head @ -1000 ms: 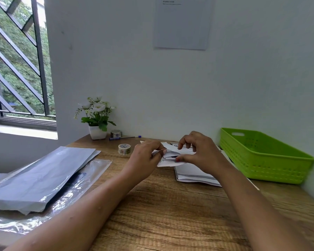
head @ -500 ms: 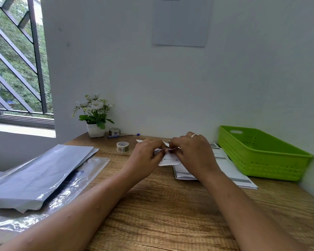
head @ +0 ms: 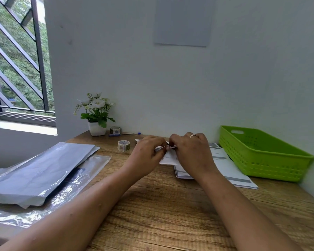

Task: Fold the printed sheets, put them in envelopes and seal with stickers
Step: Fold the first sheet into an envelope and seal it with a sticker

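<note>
A small white folded paper piece (head: 168, 158) is held just above the wooden desk (head: 161, 205), near its far middle. My left hand (head: 148, 153) pinches its left side, fingers curled. My right hand (head: 192, 153), wearing a ring, grips its top and right side, and the two hands' fingertips meet over it. Whether it is a folded sheet or an envelope is unclear, since the hands cover most of it. A stack of printed sheets (head: 230, 171) lies under and to the right of my right hand. A sticker roll (head: 123, 145) stands left of my left hand.
A green plastic basket (head: 261, 154) stands at the right by the wall. A plastic sleeve with grey packets (head: 38, 174) lies at the left. A potted flower (head: 96, 115), a second tape roll (head: 115, 130) and a pen (head: 124, 134) sit along the back wall.
My right hand moved left and closed over the paper piece until its fingertips met my left hand's. The view shifted slightly downward.
</note>
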The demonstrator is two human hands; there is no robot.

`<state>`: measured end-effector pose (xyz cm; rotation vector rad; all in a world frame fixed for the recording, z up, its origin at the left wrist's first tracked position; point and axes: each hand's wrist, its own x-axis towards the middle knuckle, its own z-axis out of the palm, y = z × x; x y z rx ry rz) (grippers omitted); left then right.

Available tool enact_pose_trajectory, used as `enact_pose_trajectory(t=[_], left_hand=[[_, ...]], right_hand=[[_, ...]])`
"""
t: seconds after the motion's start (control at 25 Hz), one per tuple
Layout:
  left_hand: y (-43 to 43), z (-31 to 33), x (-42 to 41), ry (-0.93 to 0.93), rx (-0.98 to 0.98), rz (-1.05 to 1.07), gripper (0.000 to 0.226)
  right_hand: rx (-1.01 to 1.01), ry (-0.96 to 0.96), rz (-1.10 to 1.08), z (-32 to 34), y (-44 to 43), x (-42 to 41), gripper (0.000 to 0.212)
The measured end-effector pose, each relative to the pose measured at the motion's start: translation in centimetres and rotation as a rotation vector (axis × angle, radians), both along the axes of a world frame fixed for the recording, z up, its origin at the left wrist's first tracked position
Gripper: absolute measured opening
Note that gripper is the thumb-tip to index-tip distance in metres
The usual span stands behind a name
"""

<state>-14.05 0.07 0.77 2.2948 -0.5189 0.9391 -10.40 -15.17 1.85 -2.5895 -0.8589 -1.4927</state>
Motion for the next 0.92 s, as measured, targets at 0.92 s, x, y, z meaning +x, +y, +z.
enact_pose_trajectory(t=[0.92], left_hand=[[2.5,-0.3,1.4,0.359,-0.198,0.046,0.017]], right_hand=[[0.05,0.935,0.194,0.8,-2.9,-0.2,0.056]])
